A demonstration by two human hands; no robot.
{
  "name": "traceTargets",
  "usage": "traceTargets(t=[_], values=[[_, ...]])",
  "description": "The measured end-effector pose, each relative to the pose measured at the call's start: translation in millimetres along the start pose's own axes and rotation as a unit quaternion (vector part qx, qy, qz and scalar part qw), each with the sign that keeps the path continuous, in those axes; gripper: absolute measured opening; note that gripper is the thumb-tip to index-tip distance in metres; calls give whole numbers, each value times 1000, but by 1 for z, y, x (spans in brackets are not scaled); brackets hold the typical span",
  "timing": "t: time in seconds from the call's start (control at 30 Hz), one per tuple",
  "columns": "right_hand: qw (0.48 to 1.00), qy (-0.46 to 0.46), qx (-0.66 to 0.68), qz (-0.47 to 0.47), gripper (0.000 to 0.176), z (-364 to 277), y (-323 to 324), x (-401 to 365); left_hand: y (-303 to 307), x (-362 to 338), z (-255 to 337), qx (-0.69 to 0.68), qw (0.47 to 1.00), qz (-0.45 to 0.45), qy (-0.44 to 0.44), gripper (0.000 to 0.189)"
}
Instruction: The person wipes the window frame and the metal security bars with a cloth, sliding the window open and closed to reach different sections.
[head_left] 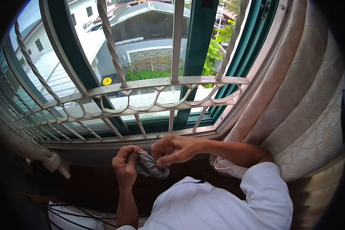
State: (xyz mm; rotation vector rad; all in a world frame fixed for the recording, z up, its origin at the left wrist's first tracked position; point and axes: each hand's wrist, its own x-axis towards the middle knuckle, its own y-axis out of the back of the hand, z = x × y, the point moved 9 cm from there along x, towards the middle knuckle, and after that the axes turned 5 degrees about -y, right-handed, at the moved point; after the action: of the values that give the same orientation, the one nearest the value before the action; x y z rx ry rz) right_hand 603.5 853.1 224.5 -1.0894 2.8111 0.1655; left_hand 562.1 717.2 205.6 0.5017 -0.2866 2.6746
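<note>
A crumpled grey cloth (pixel 151 167) hangs between my two hands, just below the window sill. My left hand (pixel 125 164) is closed on its upper left edge, thumb pressed against the fingers. My right hand (pixel 175 150) reaches in from the right with curled fingers, and its thumb and fingertips grip the right side of the cloth. Behind both hands stands the window grille (pixel 142 106), made of pale metal with twisted bars and a looped band.
Green window frames (pixel 197 46) stand behind the grille. A patterned curtain (pixel 295 115) hangs at the right, and a knotted curtain (pixel 54 161) is at the left. Dark cables (pixel 76 212) cross a white thing at the lower left. Outside are walls and plants.
</note>
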Motion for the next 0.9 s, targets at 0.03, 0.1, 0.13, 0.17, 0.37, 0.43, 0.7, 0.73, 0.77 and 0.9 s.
traceTargets(t=[0.03,0.1,0.13,0.17,0.37,0.43,0.7,0.73,0.77,0.9], values=[[1000,16,-6,19,19,-3,3,-3,3,-1,-4,8,1000,17,1,7],[997,16,42,70,21,10,20,-4,5,-10,-21,28,999,28,37,6],[994,-4,83,65,18,24,21,-5,3,-16,-30,98,995,-3,24,6],[991,-21,121,60,15,37,22,-5,0,-20,-36,168,985,-37,9,8],[978,-114,149,94,9,116,29,6,14,-49,-75,70,991,20,110,7],[977,-101,157,105,13,106,29,8,20,-62,-90,-41,982,27,180,5],[954,19,-299,-7,49,39,41,-1,4,-29,-107,85,995,-6,51,25],[969,-15,-244,-21,48,19,45,-5,-6,-24,-93,143,987,-60,-41,36],[981,-56,-181,-40,48,2,48,-11,-22,-13,-76,148,985,-56,-73,36],[946,316,49,44,57,-137,49,-51,-62,47,-8,-67,994,-18,-89,84]])
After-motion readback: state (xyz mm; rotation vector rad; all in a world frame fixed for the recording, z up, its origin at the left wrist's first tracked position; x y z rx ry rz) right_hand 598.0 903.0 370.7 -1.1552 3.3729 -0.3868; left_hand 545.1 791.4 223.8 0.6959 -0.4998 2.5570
